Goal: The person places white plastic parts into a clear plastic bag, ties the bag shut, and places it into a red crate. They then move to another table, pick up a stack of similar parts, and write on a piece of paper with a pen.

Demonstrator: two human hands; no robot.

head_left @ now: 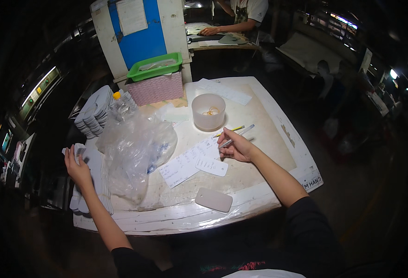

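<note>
At the table's left edge my left hand (77, 170) closes its fingers around a crumpled white paper piece (79, 149) with printing on it, over the far end of a stack of light grey insole-shaped pieces (102, 187). A silver-grey pen (244, 130) is held in my right hand (237, 146), which hovers over a white card tag (212, 166) with handwriting. Under that tag lies a handwritten white sheet (178, 171). A yellow pencil (234, 129) lies just beyond my right fingers. Nearer to me is a blank grey tag (214, 199) with a hole.
A clear plastic bag (129, 153) spreads over the table's left side, beside a yellow-capped bottle (117, 96) and another insole stack (95, 111). A translucent tub (208, 113) holds rubber bands. Behind stand a pink box (155, 89) and green tray (178, 65). Another person (245, 21) works beyond.
</note>
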